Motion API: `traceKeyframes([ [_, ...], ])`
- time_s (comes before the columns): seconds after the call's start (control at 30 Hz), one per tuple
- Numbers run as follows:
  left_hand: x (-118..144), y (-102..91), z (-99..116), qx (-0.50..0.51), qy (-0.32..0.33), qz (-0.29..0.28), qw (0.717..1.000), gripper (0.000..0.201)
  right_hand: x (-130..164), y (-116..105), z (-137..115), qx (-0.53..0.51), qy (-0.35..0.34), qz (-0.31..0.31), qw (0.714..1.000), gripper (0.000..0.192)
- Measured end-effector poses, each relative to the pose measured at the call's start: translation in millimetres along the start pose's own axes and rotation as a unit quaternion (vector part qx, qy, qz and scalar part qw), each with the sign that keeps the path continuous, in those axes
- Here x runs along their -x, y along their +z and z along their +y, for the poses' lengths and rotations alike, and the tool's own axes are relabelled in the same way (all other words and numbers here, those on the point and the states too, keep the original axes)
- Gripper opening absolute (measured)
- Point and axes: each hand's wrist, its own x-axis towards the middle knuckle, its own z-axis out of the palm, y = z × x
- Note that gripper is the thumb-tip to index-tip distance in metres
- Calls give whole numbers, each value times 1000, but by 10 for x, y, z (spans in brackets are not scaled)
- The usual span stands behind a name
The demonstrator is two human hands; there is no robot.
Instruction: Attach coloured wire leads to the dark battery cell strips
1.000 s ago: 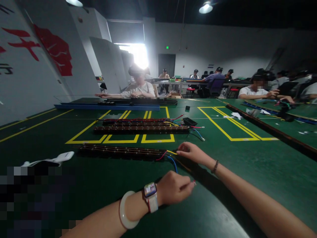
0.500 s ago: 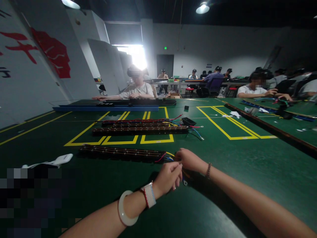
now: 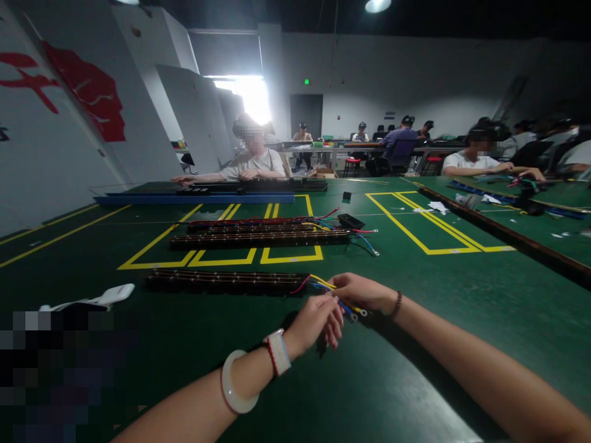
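Observation:
A long black bar point(image 3: 226, 281) with thin copper-coloured strips and small bright spots lies across the table in front of me. Yellow, blue and red wires point(image 3: 322, 280) come out of its right end and run into my hands. My right hand point(image 3: 362, 291) is closed around these wires from the far side. Below and touching it, my left hand point(image 3: 317, 323) pinches at the blue wires with thumb and forefinger, its other fingers hanging loosely curled. Past the fingers stick out blue and yellow wire ends with metal ring terminals point(image 3: 354, 317). The exact grip points are partly hidden.
Similar wired bars point(image 3: 258, 237) lie farther back, beside a small black tray point(image 3: 351, 221). A blue rail point(image 3: 194, 199) lies behind them, a long dark bar point(image 3: 503, 231) at right. A white object point(image 3: 119, 292) is at left. Co-workers sit across the green table point(image 3: 415, 369).
The blue and yellow wire ends now show between and beyond my hands, pointing right; before, they were mostly covered, with one ring terminal below. My right hand has shifted slightly right.

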Motion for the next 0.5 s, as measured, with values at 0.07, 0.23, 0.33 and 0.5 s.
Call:
traceKeyframes([
  [0.07,-1,8,-1,-7,3,-5,1000,40,22,-23,42,-55,-7,-15,998,32],
  [0.23,10,-6,16,13,-13,-17,1000,41,65,-76,47,-127,-15,-16,992,37],
  [0.33,12,-38,36,52,-33,-27,998,42,62,-80,38,-116,-13,-17,993,34],
  [0.5,-1,-59,89,94,-80,-10,992,53,24,-49,36,34,-38,69,996,19],
])
